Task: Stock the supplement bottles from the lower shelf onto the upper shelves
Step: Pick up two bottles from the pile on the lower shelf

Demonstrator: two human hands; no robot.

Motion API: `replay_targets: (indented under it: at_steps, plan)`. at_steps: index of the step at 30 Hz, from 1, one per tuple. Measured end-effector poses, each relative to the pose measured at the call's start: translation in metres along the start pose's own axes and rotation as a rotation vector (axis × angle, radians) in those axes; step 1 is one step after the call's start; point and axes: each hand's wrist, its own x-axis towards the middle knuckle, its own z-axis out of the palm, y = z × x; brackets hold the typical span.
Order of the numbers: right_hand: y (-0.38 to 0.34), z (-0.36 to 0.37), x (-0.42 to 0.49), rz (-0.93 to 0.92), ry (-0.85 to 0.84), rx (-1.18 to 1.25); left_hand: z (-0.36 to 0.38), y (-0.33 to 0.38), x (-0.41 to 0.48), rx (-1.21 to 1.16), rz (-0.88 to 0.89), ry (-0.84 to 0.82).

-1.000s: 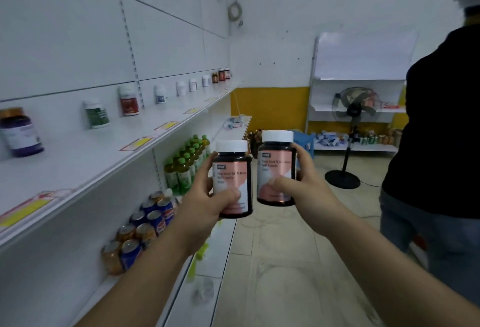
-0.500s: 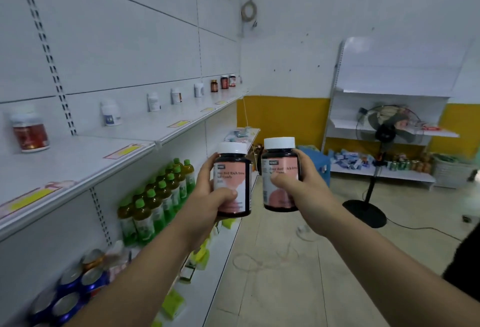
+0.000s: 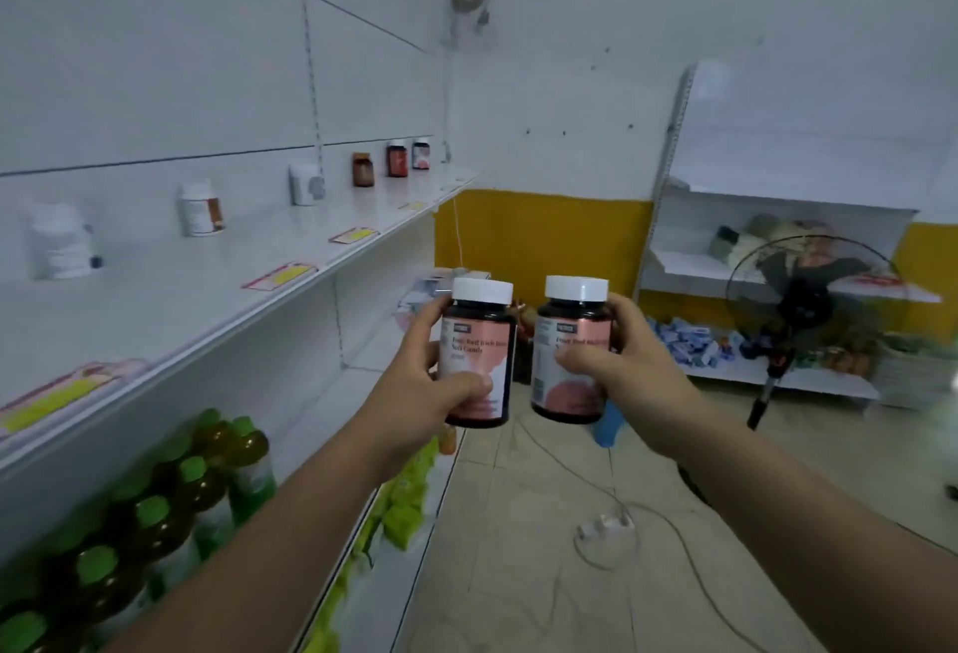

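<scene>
Gripping a dark supplement bottle [image 3: 478,341] with a white cap and pink label, the left hand [image 3: 414,383] curls its thumb across the label's front and wraps its fingers behind. The right hand [image 3: 632,367] holds a second dark bottle [image 3: 562,388] of the same kind, thumb pressed on the label. Both stand upright in the air, just beside each other and apart, off the front edge of the white upper shelf [image 3: 207,300]. Small bottles [image 3: 201,209] line its back edge, well apart.

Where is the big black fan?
In the head view the fan stands on the floor at the far right, in front of the white shelves, beyond the right hand.
</scene>
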Motion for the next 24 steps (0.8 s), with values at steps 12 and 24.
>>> replay_targets:
  at_steps: [12,24]
  plan:
    - [0.121,-0.143,0.287,-0.022,0.064,-0.049,0.081,-0.116,0.331,-0.053,0.022,-0.051]
    - [0.189,-0.178,0.641,-0.046,-0.049,0.023,0.047,-0.169,0.655,0.004,0.066,0.158]
